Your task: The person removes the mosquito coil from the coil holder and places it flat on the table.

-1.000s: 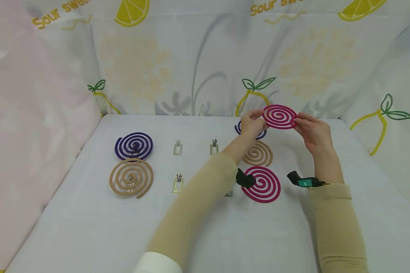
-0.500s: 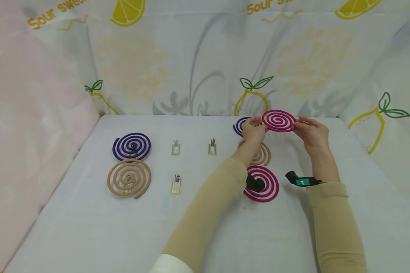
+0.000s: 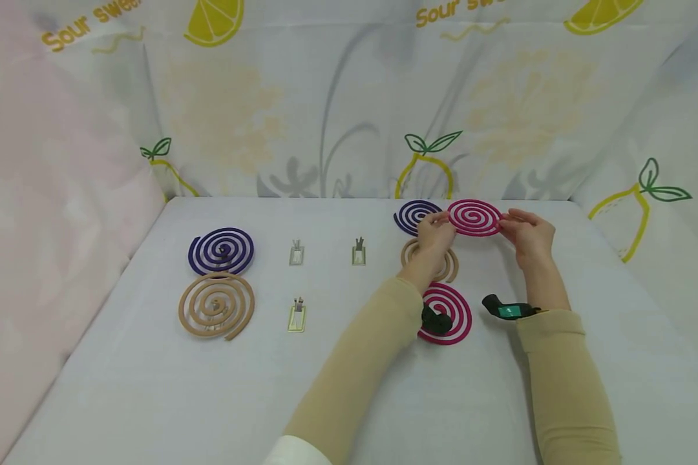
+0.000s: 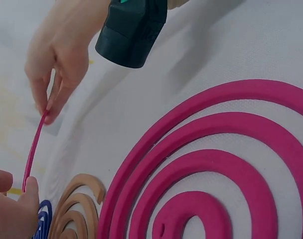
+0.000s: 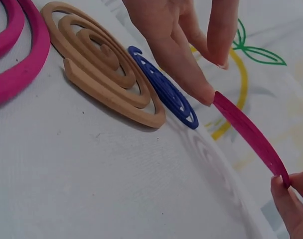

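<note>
My left hand [image 3: 436, 237] and right hand [image 3: 533, 237] hold a magenta mosquito coil [image 3: 474, 217] at its opposite edges. It is raised above the table at the far right. In the right wrist view, the right thumb and fingers [image 5: 293, 204] pinch one edge of this coil [image 5: 253, 137]. A dark blue coil [image 3: 413, 218], a tan coil [image 3: 452, 261] and a second magenta coil [image 3: 459, 313] lie in a column below my left arm, partly covered by it. Thin metal coil stands [image 3: 296, 253] lie on the cloth further left.
On the left side, another dark blue coil [image 3: 221, 252] and tan coil [image 3: 216, 307] lie with their edges meeting. Two more metal stands, one farther back [image 3: 358, 253] and one nearer [image 3: 296, 316], lie mid-table. A lemon-print curtain [image 3: 349, 97] hangs behind the white table [image 3: 180, 400].
Both hands have lowered the magenta coil towards the table. My left forearm has shifted right, hiding more of the magenta coil beneath it and uncovering more of the far dark blue coil.
</note>
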Demonstrator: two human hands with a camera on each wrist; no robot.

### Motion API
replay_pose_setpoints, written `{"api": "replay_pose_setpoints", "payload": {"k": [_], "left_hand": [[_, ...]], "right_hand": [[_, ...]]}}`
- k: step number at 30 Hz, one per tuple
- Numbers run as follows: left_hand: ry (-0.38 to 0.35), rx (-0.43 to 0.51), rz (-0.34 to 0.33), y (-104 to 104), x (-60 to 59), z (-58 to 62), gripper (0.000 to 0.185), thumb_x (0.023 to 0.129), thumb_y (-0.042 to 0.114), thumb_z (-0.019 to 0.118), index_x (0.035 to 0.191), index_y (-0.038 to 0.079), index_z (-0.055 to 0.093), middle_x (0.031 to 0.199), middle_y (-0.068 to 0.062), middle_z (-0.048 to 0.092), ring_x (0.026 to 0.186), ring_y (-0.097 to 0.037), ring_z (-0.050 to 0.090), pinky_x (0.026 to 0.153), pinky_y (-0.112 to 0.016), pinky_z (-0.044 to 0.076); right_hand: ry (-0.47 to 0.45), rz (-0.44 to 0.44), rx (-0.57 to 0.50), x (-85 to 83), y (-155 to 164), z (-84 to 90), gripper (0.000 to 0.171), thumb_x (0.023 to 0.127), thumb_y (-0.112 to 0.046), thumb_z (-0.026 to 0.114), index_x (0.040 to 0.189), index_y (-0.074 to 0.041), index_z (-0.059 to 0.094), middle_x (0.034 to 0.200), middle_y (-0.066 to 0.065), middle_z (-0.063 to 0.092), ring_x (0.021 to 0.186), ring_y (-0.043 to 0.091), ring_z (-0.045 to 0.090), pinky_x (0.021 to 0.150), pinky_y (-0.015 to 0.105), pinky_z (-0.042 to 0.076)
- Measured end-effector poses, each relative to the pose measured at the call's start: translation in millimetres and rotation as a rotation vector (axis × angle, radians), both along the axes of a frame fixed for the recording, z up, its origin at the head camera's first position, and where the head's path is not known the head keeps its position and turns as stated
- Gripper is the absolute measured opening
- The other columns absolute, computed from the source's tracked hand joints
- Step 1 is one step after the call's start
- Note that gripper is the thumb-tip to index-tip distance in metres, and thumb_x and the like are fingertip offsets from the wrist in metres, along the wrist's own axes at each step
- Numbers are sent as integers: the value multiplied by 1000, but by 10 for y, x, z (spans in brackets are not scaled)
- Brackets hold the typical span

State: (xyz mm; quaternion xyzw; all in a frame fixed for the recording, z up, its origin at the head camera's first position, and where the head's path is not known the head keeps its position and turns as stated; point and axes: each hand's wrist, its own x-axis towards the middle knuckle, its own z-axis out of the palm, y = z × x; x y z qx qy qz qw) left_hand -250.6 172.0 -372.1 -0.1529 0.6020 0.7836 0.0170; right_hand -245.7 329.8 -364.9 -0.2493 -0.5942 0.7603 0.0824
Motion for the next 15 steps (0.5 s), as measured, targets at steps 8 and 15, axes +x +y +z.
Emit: {"api": "replay_pose_setpoints", "payload": {"k": [8, 15], "left_hand": [[-77, 1, -72, 32, -3, -51, 55, 71, -14, 49, 121, 1, 67, 92, -6, 64, 65, -9, 44, 54, -16, 34], [-89, 5, -153, 40, -8, -86, 64, 69, -14, 49, 130, 0, 61, 119, -12, 64, 74, -13, 49, 58, -17, 39]], "right_hand": [[-17, -52, -26, -11, 4, -52, 48, 92, 6, 62, 139, -2, 57, 99, 0, 63, 94, 9, 64, 84, 16, 55], [-89, -40, 40, -36, -6, -113, 49, 97, 0, 58, 145, -4, 50, 103, -3, 60, 92, 4, 60, 109, 20, 42]]}}
